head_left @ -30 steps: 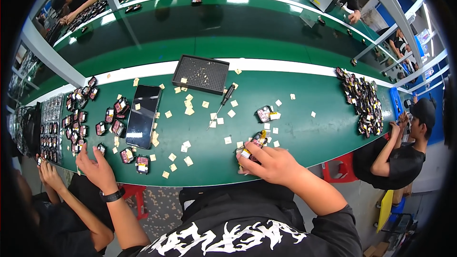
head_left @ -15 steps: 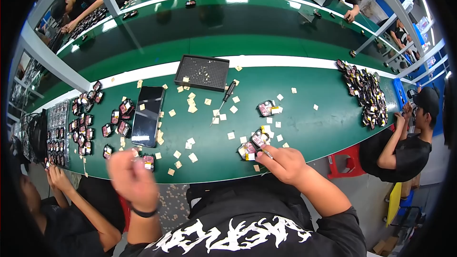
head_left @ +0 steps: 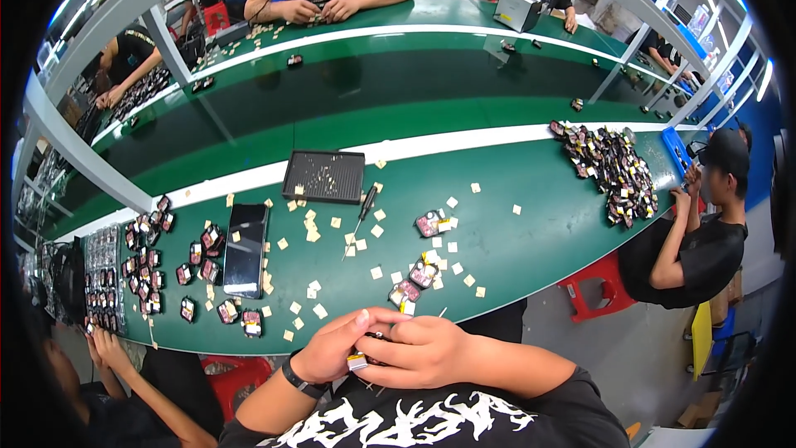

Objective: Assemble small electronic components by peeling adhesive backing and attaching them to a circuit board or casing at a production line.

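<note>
Close in front of me, at the table's near edge, my two hands meet around a small black electronic module [head_left: 376, 347]; its silver-and-yellow battery pouch [head_left: 356, 362] pokes out between the fingers. My left hand [head_left: 327, 350] is closed on it from the left. Curled over it from the right is my right hand [head_left: 423, 353], which hides most of the module. A thin metal tip [head_left: 442, 313] sticks up behind the right hand; the rest of that tool is hidden. Just beyond lie two similar modules [head_left: 424, 273], touching, with another module [head_left: 429, 223] farther off.
A phone [head_left: 246, 250], a screwdriver [head_left: 362, 217] and a black tray [head_left: 323, 177] lie on the green table among scattered pale square pieces. Modules cluster at left [head_left: 149, 270] and pile up at far right [head_left: 613, 172]. Co-workers sit left, right and across.
My left hand has moved right and my right hand back toward me; they now meet on a module. Two modules lie near the phone's lower end. The view has shifted.
</note>
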A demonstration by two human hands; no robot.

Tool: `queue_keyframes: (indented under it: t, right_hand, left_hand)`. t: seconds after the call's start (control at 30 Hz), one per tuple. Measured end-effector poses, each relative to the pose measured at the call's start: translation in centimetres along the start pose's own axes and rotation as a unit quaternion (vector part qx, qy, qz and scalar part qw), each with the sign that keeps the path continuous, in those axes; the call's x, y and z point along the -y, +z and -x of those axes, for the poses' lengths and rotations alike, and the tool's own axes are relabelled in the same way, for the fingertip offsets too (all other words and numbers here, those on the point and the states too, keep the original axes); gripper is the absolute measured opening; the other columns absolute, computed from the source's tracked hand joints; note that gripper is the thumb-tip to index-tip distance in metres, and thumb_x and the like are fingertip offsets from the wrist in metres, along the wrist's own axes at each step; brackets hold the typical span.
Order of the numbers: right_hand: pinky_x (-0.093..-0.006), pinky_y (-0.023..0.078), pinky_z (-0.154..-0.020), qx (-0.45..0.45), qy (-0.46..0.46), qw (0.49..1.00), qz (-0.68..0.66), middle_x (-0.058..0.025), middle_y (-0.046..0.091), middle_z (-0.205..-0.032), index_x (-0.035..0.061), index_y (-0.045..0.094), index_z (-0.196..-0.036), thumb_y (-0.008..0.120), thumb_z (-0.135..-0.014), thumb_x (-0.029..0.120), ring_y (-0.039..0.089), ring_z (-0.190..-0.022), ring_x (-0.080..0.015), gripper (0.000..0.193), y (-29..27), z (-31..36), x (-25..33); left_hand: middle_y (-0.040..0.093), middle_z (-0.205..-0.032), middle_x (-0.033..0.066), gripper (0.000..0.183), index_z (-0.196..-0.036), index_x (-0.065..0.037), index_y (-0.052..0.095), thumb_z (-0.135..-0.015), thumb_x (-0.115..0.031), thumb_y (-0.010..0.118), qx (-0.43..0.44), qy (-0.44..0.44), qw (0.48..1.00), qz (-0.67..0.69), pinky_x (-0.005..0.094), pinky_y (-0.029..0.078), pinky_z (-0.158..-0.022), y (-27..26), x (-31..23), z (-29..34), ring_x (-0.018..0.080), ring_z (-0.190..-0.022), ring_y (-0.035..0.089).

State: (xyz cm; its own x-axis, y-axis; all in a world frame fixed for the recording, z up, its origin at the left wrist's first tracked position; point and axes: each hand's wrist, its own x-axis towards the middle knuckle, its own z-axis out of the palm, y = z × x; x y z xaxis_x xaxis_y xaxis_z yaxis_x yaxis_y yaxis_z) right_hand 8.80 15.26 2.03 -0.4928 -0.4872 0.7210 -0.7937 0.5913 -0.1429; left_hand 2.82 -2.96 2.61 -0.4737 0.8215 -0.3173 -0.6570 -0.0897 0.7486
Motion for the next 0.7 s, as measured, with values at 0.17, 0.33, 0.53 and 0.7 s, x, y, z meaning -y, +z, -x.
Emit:
queue_keyframes:
  t: [0.17,0.33,0.53,0.7]
  right_hand:
    - [-0.0221,0.046,-0.057,0.085,0.049,0.995,0.015,-0.001,0.058,-0.116,0.0228,0.067,-0.112,0.071,-0.083,0.023,0.049,-0.074,-0.0139,0.03,-1.4,-0.1,0.5]
    - [-0.0335,0.048,-0.059,0.086,0.248,0.965,-0.019,-0.0054,0.061,-0.1,0.0186,0.07,-0.113,0.078,-0.082,0.022,0.056,-0.071,-0.0233,0.033,-2.2,0.4,0.1]
    - [-0.0404,0.05,-0.066,0.122,0.413,0.899,-0.083,-0.0131,0.06,-0.086,-0.0003,0.062,-0.114,0.065,-0.092,0.007,0.061,-0.076,-0.0315,0.023,-3.4,-0.7,0.3]
    - [-0.0404,0.051,-0.07,0.12,0.524,0.807,-0.244,-0.0153,0.064,-0.091,-0.0015,0.059,-0.117,0.061,-0.098,0.013,0.062,-0.078,-0.033,0.023,-2.7,-0.2,1.2]
  left_hand:
    - [0.062,-0.101,0.0064,0.026,-0.123,0.003,0.057,-0.104,-0.014,0.052,-0.012,0.035,0.991,0.129,0.0252,0.05,-0.072,-4.3,2.1,1.8,0.0116,-0.088,0.059]
    - [0.064,-0.104,0.007,0.027,-0.128,-0.002,0.054,-0.102,-0.01,0.057,-0.144,0.088,0.984,0.061,0.0251,0.053,-0.062,-3.9,1.7,2.1,0.0145,-0.085,0.064]
    - [0.067,-0.109,0.0126,0.02,-0.122,-0.005,0.048,-0.104,-0.01,0.054,-0.16,0.104,0.981,0.033,0.0335,0.062,-0.081,-3.3,0.8,0.4,0.0263,-0.096,0.072]
    - [0.068,-0.122,0.0145,0.02,-0.123,-0.006,0.055,-0.106,-0.015,0.051,-0.168,0.125,0.978,-0.006,0.0262,0.054,-0.079,-2.5,1.3,-0.2,0.0167,-0.105,0.067]
